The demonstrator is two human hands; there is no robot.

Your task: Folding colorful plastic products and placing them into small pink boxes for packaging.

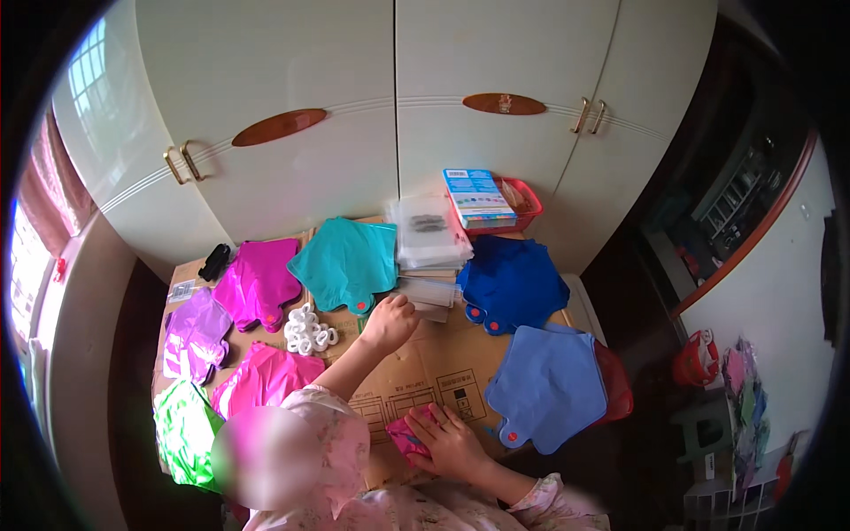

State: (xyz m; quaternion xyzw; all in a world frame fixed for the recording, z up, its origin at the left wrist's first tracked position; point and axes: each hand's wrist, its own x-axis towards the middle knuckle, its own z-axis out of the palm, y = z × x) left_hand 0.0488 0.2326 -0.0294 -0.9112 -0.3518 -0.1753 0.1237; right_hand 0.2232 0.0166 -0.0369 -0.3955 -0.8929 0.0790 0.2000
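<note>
My left hand [391, 324] is closed, its fingers curled at the near end of some small clear plastic bags [427, 292]. What it pinches, if anything, is hidden. A larger stack of clear bags [429, 232] lies just behind. Close to my body, my right hand [453, 447] presses on a small folded pink foil piece [407, 440], holding it against the cardboard [425, 372]. To the left of my left hand sit a pile of white rings [306, 333] and a stack of teal foil sheets [345, 262]. Blue foil sheets [513, 281] lie to its right.
More foil stacks ring the board: magenta [258, 281], purple [197, 334], pink [264, 376], green [186, 434] and light blue [547, 385]. At the back, a red basket [529, 208] stands beside a blue-and-white box [479, 198], against a pale cabinet [310, 71].
</note>
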